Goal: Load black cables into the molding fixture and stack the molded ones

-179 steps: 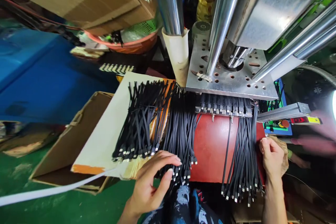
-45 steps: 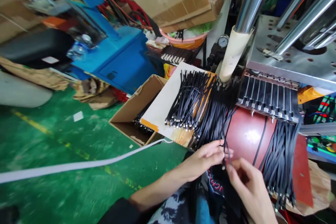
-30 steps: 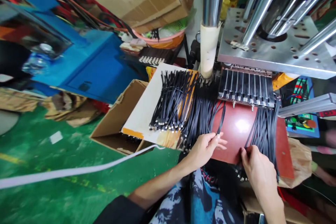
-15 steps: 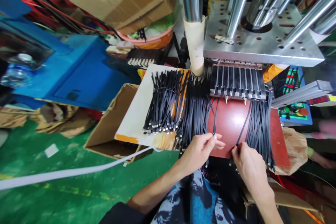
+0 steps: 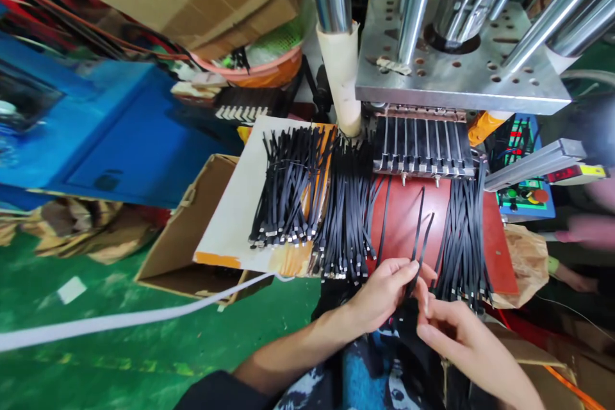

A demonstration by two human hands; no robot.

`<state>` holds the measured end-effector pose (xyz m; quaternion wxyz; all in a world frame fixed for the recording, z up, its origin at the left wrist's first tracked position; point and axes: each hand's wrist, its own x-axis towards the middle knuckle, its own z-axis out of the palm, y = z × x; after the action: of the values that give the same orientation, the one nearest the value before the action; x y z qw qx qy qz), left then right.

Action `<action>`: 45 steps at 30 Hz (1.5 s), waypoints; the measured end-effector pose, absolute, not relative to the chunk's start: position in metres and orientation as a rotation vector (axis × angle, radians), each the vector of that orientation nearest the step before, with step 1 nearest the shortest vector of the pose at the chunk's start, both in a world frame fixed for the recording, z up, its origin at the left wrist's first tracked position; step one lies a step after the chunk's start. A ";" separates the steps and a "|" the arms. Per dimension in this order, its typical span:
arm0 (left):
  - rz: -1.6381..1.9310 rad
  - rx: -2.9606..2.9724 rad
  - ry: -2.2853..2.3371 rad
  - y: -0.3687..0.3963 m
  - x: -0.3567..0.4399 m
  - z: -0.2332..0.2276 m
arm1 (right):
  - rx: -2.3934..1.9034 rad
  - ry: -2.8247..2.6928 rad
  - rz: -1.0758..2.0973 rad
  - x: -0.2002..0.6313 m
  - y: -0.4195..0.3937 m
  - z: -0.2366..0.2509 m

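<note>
Left hand [image 5: 384, 291] and right hand [image 5: 454, 333] pinch black strips [image 5: 417, 237] over the red board [image 5: 401, 218].

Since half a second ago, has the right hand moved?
Yes. The right hand has left the cable bundle on the red board, moving toward the left hand.
</note>
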<state>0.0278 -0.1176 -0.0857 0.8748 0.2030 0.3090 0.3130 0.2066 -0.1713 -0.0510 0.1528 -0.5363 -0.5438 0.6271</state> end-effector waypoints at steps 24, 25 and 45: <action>0.636 1.619 0.875 -0.023 -0.021 -0.006 | -1.308 -1.728 1.210 0.175 -0.112 -0.064; 0.628 1.617 0.859 -0.022 -0.024 -0.007 | -1.311 -1.735 1.167 0.176 -0.111 -0.064; 1.164 1.964 1.085 0.073 -0.034 -0.040 | -1.348 -1.770 1.600 0.157 -0.091 -0.068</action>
<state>-0.0343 0.0730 -0.0396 0.3020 0.7406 0.4093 0.4391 0.1567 -0.0908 -0.0677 0.1993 -0.4822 -0.6328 0.5722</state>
